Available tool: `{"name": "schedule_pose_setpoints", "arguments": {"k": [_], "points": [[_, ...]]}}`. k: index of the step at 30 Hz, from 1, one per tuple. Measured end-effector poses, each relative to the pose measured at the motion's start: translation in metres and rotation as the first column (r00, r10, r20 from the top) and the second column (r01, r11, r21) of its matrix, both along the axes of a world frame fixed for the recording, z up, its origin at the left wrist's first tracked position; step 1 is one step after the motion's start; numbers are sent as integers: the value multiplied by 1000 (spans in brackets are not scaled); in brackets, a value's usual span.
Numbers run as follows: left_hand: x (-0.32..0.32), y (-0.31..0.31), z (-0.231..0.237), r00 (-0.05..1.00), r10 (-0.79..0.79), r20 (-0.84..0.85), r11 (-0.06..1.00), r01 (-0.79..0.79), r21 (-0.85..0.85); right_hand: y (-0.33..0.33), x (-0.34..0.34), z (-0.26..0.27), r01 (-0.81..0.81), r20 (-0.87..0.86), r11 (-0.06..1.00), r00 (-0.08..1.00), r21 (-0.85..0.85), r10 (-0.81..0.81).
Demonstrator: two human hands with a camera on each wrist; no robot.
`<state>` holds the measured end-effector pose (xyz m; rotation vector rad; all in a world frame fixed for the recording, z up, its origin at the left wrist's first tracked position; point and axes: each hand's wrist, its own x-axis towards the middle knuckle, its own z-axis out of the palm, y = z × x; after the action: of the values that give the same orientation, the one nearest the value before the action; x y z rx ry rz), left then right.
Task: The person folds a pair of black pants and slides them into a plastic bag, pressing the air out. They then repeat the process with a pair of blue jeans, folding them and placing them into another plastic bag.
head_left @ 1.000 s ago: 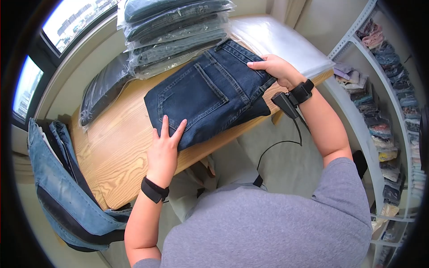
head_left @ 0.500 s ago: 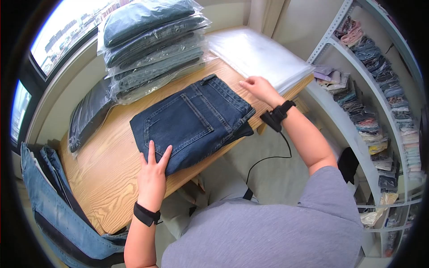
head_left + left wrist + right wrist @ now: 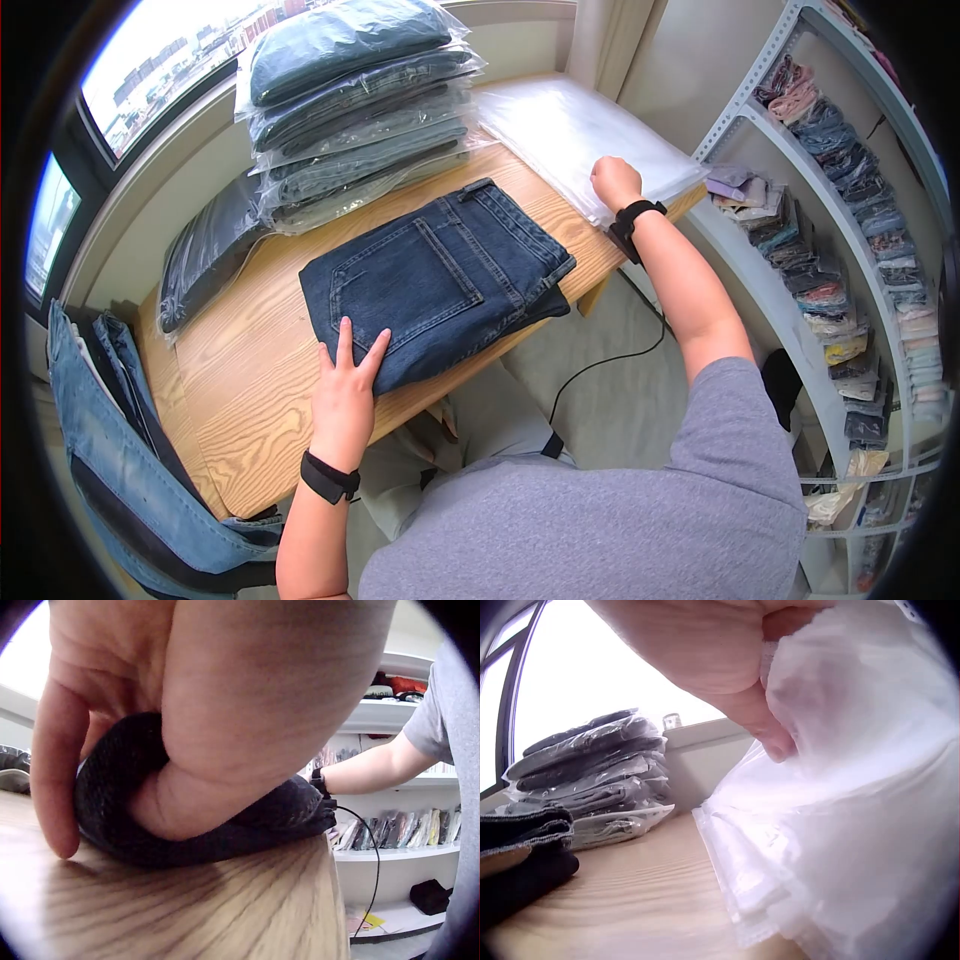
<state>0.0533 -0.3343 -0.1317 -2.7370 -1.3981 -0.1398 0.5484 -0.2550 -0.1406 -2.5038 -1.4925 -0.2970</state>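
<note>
While left hand (image 3: 342, 405), fingers splayed, pinches jeans (image 3: 400, 270) near worktop (image 3: 245, 420)'s front edge, I'd have curled right hand (image 3: 617, 183), pinching plastic (image 3: 545, 120), separate one layer.

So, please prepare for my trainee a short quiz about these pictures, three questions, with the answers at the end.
1. Which hand is on the folded jeans, and where is its thumb?
2. True or false: the folded jeans lie on top of the wrapped stack.
3. What does the right hand hold? A) wrapped stack B) clear plastic C) folded jeans

Key:
1. The left hand; its thumb is tucked into the fold.
2. False; they lie on the table.
3. B
</note>
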Motion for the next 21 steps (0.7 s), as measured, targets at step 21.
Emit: {"name": "schedule_pose_setpoints", "arguments": {"k": [21], "points": [[-4, 2, -5, 999, -22, 34, 1000, 21, 7, 6, 37, 77, 258, -518, 472, 627, 843, 582]]}}
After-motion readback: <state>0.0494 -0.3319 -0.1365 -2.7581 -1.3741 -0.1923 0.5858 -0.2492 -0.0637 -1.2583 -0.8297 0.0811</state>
